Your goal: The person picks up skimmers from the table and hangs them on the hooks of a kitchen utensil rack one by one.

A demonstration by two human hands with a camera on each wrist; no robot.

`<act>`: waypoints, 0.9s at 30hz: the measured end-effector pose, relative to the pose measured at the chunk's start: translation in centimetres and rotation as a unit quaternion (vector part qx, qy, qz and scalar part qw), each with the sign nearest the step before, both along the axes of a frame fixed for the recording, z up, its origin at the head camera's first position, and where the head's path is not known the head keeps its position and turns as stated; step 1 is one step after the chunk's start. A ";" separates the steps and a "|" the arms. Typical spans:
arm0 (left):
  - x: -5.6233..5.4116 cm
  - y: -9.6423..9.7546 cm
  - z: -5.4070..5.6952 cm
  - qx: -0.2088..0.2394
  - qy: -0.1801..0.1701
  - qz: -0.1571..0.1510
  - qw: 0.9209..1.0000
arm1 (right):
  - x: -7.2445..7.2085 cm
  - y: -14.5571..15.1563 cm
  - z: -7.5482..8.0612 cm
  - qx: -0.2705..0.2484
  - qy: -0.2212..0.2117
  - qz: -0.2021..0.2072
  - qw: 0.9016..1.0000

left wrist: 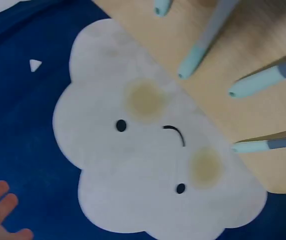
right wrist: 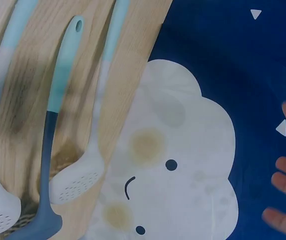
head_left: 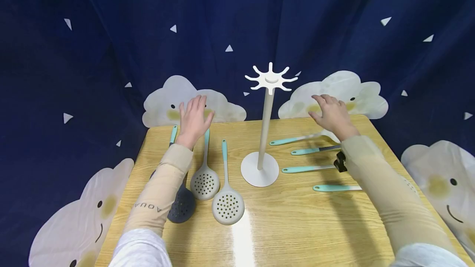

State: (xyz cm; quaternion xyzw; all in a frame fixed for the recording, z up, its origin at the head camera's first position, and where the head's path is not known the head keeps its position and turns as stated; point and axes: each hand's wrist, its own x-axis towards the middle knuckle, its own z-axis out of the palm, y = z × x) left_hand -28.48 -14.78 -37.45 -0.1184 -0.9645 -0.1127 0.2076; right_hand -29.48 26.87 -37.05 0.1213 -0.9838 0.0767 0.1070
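Fingers of the left hand are hanging wide apart and holding nothing; those of the right hand are bending loosely, likewise with nothing in their hold. Both hands are hovering over the far part of the worktop, and the white stand is standing upright between them, its pole running vertically up to a ring of hooks.

As I judge it, any reach is turning on which hand is nearer to which handles. Left of the stand, a pale skimmer is lying nearest the left hand, below it and toward the person, its long axis running front to back and its teal handle pointing toward the fingers. Another pale skimmer is lying beside it, nearer the stand, while a dark skimmer is lying on the other side, partly hidden by the sleeve.

Right of the stand, the rearmost utensil is lying nearest the right hand, below the fingers, its long axis running crosswise and its handle pointing standward.
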 end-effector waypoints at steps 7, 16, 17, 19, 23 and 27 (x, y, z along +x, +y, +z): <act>0.6 1.8 2.3 0.040 0.223 -0.075 0.971 | 0.8 0.2 -0.4 -0.045 0.113 0.052 0.991; 1.9 4.3 6.9 0.045 0.363 -0.147 0.919 | 2.4 0.8 -1.3 -0.047 0.159 0.083 0.983; 2.0 4.5 7.3 0.046 0.372 -0.154 0.914 | 2.7 1.0 -1.6 -0.043 0.161 0.084 0.982; 2.3 4.9 8.0 0.047 0.389 -0.168 0.905 | 3.2 1.2 -2.2 -0.032 0.169 0.086 0.981; 2.8 5.4 8.9 0.040 0.415 -0.182 0.891 | 4.1 1.9 -3.8 -0.024 0.182 0.098 0.978; 2.9 5.9 9.5 0.030 0.433 -0.191 0.880 | 5.1 2.7 -5.6 -0.024 0.177 0.112 0.977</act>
